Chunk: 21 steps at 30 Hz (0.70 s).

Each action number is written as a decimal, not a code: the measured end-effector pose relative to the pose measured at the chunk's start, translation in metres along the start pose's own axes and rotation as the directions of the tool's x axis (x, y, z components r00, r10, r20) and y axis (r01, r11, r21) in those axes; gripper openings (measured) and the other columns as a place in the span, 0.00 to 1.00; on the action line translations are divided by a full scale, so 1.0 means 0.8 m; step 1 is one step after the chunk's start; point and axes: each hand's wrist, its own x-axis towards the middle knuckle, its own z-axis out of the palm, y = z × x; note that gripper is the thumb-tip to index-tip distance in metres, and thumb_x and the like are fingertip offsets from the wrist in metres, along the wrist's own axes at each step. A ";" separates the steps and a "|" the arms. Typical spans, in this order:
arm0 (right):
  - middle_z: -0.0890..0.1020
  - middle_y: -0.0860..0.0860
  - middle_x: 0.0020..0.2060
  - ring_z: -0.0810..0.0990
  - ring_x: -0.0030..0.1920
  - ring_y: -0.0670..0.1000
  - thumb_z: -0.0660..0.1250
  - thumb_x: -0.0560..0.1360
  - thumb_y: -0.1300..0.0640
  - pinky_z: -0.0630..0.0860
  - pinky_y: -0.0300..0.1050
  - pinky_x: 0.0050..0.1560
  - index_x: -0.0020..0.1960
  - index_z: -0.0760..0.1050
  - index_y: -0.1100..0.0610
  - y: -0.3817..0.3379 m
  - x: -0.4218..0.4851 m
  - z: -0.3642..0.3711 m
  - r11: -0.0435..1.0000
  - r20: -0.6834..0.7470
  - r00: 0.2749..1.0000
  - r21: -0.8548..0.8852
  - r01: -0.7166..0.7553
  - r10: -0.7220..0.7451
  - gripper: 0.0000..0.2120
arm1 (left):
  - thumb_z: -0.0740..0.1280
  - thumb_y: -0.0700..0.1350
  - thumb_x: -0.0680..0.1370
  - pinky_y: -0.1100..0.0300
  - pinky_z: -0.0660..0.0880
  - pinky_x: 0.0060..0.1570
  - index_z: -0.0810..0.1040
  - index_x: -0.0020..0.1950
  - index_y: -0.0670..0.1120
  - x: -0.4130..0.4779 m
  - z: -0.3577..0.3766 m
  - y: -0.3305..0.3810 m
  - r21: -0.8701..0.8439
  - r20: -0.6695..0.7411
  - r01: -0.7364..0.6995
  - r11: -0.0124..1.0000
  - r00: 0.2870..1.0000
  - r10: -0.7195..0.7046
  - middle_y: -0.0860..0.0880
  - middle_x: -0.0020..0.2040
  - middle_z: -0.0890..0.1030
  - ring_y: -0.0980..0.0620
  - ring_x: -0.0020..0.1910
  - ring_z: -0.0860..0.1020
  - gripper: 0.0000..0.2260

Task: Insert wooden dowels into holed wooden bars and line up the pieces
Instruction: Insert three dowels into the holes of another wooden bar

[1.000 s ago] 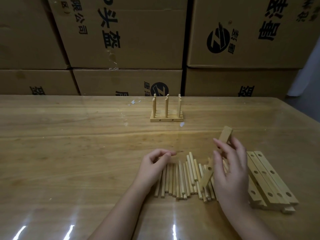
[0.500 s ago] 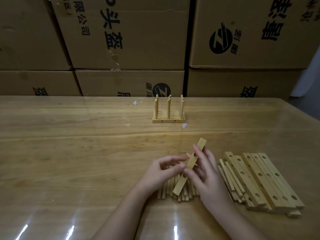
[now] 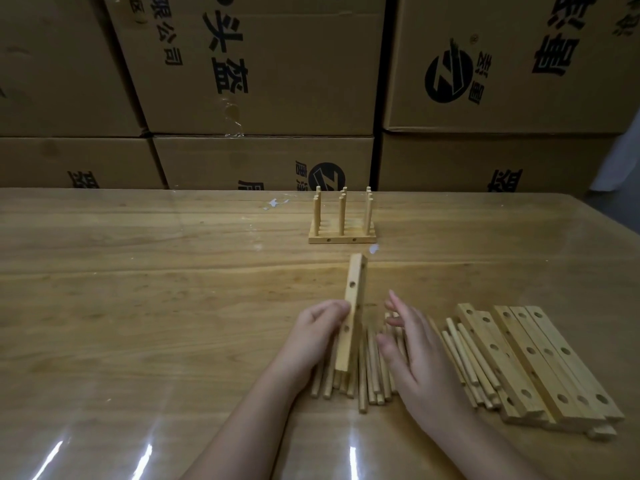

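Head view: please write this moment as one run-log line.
left hand: grips holed bar over loose dowels | right hand: open, holding nothing | spare bars: lying at right

Warehouse — stacked printed cartons point(image 3: 263, 64), worktable point(image 3: 138, 289)

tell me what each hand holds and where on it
The left hand grips a bar near its middle, fingers on its left edge. The right hand is open above the dowels, holding nothing.
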 end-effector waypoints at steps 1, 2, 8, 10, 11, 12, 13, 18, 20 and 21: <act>0.68 0.38 0.62 0.67 0.62 0.38 0.48 0.75 0.33 0.67 0.44 0.62 0.70 0.52 0.38 0.000 -0.001 -0.001 1.000 -0.015 1.000 0.005 -0.001 0.002 0.25 | 0.62 0.46 0.80 0.60 0.78 0.39 0.84 0.46 0.43 0.002 -0.001 0.001 -0.088 -0.056 0.017 0.996 0.998 -0.022 0.45 0.40 0.84 0.50 0.39 0.82 0.12; 0.68 0.38 0.61 0.67 0.62 0.38 0.48 0.75 0.33 0.67 0.43 0.62 0.70 0.54 0.40 -0.001 -0.001 -0.002 1.000 -0.011 1.000 -0.008 0.002 -0.003 0.26 | 0.61 0.47 0.80 0.61 0.77 0.36 0.83 0.45 0.43 0.004 -0.003 0.002 -0.175 -0.100 0.019 0.984 0.994 -0.037 0.45 0.38 0.84 0.51 0.37 0.82 0.13; 0.56 0.28 0.65 0.43 0.64 0.25 0.48 0.72 0.31 0.48 0.46 0.71 0.69 0.50 0.33 -0.015 -0.007 -0.005 0.934 0.366 0.919 -0.257 0.248 -0.144 0.26 | 0.64 0.52 0.73 0.57 0.72 0.48 0.85 0.38 0.45 0.019 -0.022 -0.004 -0.592 -0.141 0.009 0.806 0.983 -0.115 0.50 0.33 0.81 0.54 0.39 0.80 0.14; 0.58 0.32 0.70 0.51 0.70 0.35 0.52 0.73 0.33 0.49 0.54 0.71 0.71 0.54 0.37 -0.020 -0.012 0.000 0.857 0.459 0.858 -0.321 0.404 -0.233 0.28 | 0.64 0.52 0.73 0.58 0.71 0.48 0.85 0.37 0.45 0.025 -0.023 -0.005 -0.663 -0.156 -0.015 0.748 0.981 -0.119 0.51 0.30 0.78 0.53 0.38 0.80 0.14; 0.59 0.35 0.71 0.55 0.72 0.40 0.52 0.74 0.34 0.51 0.56 0.69 0.72 0.55 0.39 -0.022 -0.013 0.003 0.821 0.494 0.830 -0.339 0.459 -0.260 0.28 | 0.63 0.52 0.74 0.59 0.71 0.48 0.85 0.37 0.45 0.027 -0.023 -0.006 -0.676 -0.161 -0.022 0.736 0.980 -0.118 0.51 0.29 0.77 0.54 0.37 0.79 0.15; 0.59 0.35 0.71 0.56 0.72 0.43 0.52 0.74 0.35 0.51 0.57 0.69 0.72 0.55 0.39 -0.024 -0.014 0.005 0.800 0.532 0.804 -0.343 0.493 -0.267 0.27 | 0.63 0.52 0.75 0.59 0.70 0.47 0.85 0.37 0.45 0.029 -0.024 -0.007 -0.686 -0.164 -0.029 0.727 0.980 -0.115 0.51 0.28 0.76 0.54 0.36 0.79 0.16; 0.57 0.35 0.72 0.54 0.73 0.43 0.51 0.75 0.35 0.47 0.57 0.69 0.72 0.54 0.38 -0.025 -0.015 0.008 0.796 0.564 0.780 -0.326 0.511 -0.270 0.26 | 0.63 0.52 0.75 0.59 0.70 0.47 0.85 0.37 0.46 0.029 -0.025 -0.008 -0.691 -0.165 -0.035 0.722 0.980 -0.110 0.51 0.28 0.76 0.54 0.36 0.78 0.15; 0.62 0.35 0.68 0.55 0.70 0.41 0.51 0.77 0.38 0.45 0.50 0.70 0.69 0.54 0.32 -0.023 -0.015 0.007 0.832 0.584 0.765 -0.257 0.492 -0.272 0.21 | 0.62 0.54 0.76 0.59 0.69 0.47 0.85 0.39 0.46 0.029 -0.024 -0.009 -0.662 -0.136 -0.014 0.750 0.985 -0.102 0.52 0.28 0.76 0.56 0.34 0.79 0.16; 0.70 0.40 0.61 0.66 0.63 0.43 0.54 0.76 0.39 0.59 0.47 0.66 0.64 0.65 0.34 -0.024 -0.017 0.007 0.797 0.523 0.793 -0.310 0.519 -0.313 0.16 | 0.60 0.53 0.78 0.59 0.69 0.47 0.84 0.41 0.46 0.029 -0.024 -0.009 -0.651 -0.139 -0.010 0.759 0.985 -0.106 0.52 0.28 0.75 0.56 0.34 0.78 0.17; 0.72 0.41 0.57 0.69 0.60 0.44 0.55 0.76 0.40 0.63 0.44 0.63 0.60 0.69 0.35 -0.026 -0.018 0.007 0.787 0.485 0.806 -0.322 0.526 -0.341 0.14 | 0.60 0.53 0.78 0.59 0.69 0.47 0.84 0.42 0.46 0.029 -0.023 -0.009 -0.645 -0.141 -0.008 0.764 0.984 -0.108 0.52 0.28 0.75 0.56 0.34 0.78 0.16</act>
